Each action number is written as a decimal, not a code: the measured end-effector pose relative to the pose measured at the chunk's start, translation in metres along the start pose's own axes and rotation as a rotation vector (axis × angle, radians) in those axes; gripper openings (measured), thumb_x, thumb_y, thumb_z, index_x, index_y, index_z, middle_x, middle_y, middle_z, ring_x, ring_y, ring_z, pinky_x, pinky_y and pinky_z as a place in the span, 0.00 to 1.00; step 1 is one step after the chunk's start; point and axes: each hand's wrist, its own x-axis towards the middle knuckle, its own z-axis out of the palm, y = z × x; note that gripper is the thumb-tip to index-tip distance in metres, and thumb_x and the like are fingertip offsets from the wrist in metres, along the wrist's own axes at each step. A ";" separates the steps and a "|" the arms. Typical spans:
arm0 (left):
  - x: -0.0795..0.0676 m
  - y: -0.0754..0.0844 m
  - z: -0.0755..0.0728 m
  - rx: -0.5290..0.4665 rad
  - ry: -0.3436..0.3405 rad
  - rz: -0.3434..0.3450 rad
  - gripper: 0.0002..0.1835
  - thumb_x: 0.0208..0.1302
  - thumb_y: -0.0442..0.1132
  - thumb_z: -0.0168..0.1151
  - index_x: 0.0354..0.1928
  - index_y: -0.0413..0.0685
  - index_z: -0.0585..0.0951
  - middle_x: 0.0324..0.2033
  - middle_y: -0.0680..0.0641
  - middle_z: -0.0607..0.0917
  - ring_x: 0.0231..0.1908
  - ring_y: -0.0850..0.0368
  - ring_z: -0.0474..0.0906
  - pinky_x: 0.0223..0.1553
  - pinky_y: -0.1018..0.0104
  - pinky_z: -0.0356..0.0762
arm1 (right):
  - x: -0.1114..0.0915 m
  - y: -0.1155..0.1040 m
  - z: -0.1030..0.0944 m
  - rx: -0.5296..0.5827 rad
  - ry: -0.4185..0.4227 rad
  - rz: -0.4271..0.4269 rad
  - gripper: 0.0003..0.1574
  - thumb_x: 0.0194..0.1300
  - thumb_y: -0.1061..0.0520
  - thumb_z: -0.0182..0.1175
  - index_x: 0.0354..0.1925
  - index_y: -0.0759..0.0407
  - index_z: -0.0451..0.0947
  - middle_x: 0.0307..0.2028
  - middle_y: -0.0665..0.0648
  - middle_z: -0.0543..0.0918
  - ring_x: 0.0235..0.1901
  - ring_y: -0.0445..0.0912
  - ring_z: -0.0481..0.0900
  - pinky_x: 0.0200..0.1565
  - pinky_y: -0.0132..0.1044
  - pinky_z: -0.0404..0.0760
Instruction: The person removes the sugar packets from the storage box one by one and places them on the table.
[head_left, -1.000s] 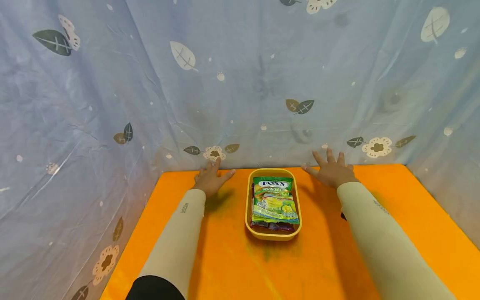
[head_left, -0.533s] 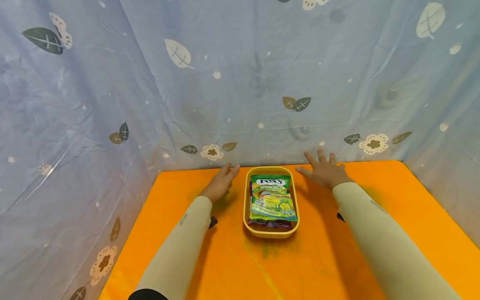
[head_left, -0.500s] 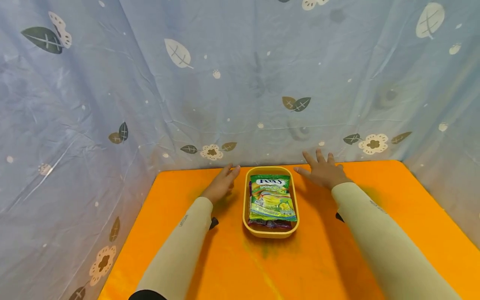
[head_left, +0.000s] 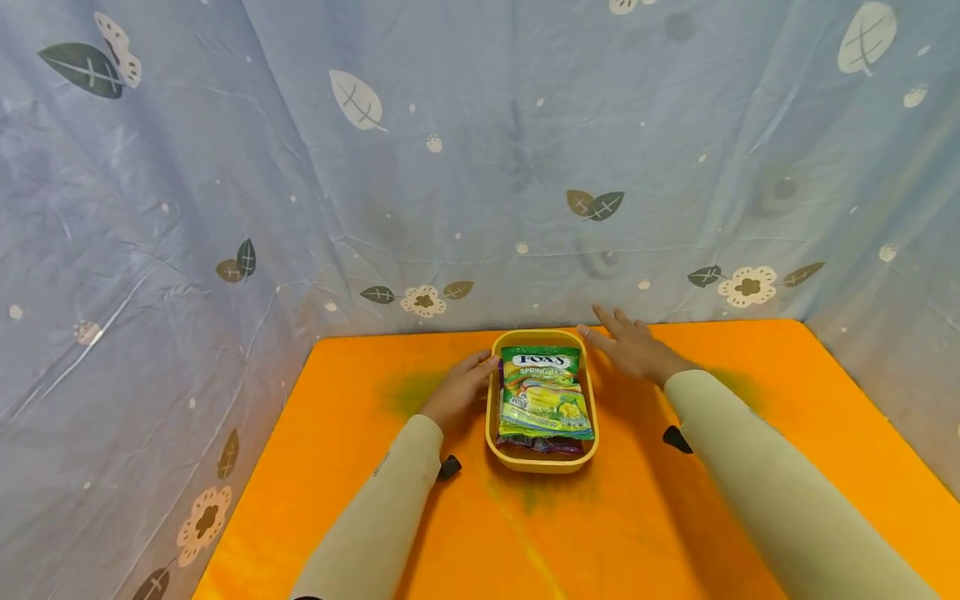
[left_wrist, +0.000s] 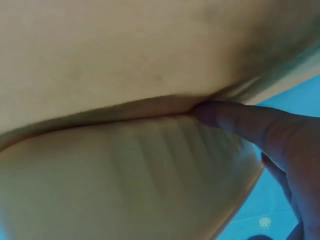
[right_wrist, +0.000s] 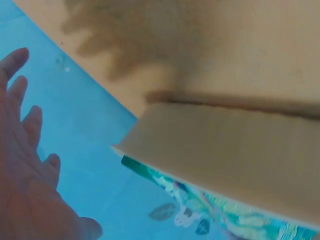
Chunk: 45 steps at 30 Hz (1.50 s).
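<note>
A yellow plastic tray [head_left: 594, 433] stands on the orange table, holding a green Fox's candy bag [head_left: 543, 396] on top of a purple packet [head_left: 551, 447]. My left hand [head_left: 459, 390] lies along the tray's left side, fingers extended at its upper left rim. In the left wrist view one digit [left_wrist: 235, 119] touches the tray wall [left_wrist: 150, 165] low near the table. My right hand [head_left: 633, 346] hovers off the tray's upper right corner, fingers spread and holding nothing. The right wrist view shows that hand [right_wrist: 30, 170] apart from the tray wall [right_wrist: 225, 155].
The orange table [head_left: 540, 533] ends at the back against a blue patterned curtain [head_left: 480, 208]. More curtain hangs to the left and right. Dark wrist straps [head_left: 450, 468] show under the pale sleeves.
My left hand has come rightward and nearer, from the table's back edge to the tray's left side. My right hand has shifted left toward the tray. The tray and bags stay put.
</note>
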 end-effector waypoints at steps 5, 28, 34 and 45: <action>-0.003 -0.004 0.001 -0.014 0.001 0.021 0.32 0.68 0.48 0.58 0.71 0.51 0.63 0.57 0.50 0.77 0.51 0.55 0.77 0.51 0.58 0.76 | -0.004 -0.003 -0.008 0.197 -0.044 -0.031 0.51 0.63 0.20 0.34 0.74 0.34 0.29 0.74 0.53 0.33 0.71 0.60 0.34 0.61 0.70 0.40; -0.008 0.003 -0.003 -0.098 -0.058 -0.024 0.31 0.70 0.43 0.56 0.73 0.61 0.60 0.63 0.48 0.71 0.51 0.51 0.78 0.49 0.54 0.77 | -0.022 -0.036 -0.022 0.778 -0.311 0.113 0.53 0.60 0.20 0.41 0.74 0.44 0.50 0.62 0.72 0.67 0.56 0.66 0.71 0.50 0.59 0.75; -0.009 0.004 -0.005 -0.124 -0.057 -0.034 0.30 0.71 0.42 0.55 0.73 0.62 0.60 0.62 0.47 0.71 0.49 0.50 0.79 0.48 0.54 0.78 | -0.022 -0.042 -0.018 0.770 -0.344 0.135 0.50 0.64 0.24 0.43 0.74 0.46 0.48 0.60 0.72 0.69 0.54 0.65 0.74 0.46 0.56 0.78; -0.008 0.003 -0.008 -0.160 -0.073 -0.035 0.30 0.71 0.42 0.55 0.73 0.63 0.60 0.62 0.48 0.71 0.49 0.49 0.79 0.47 0.54 0.78 | -0.021 -0.075 -0.015 0.544 -0.383 0.221 0.58 0.60 0.23 0.50 0.75 0.50 0.44 0.63 0.71 0.64 0.46 0.61 0.79 0.46 0.51 0.80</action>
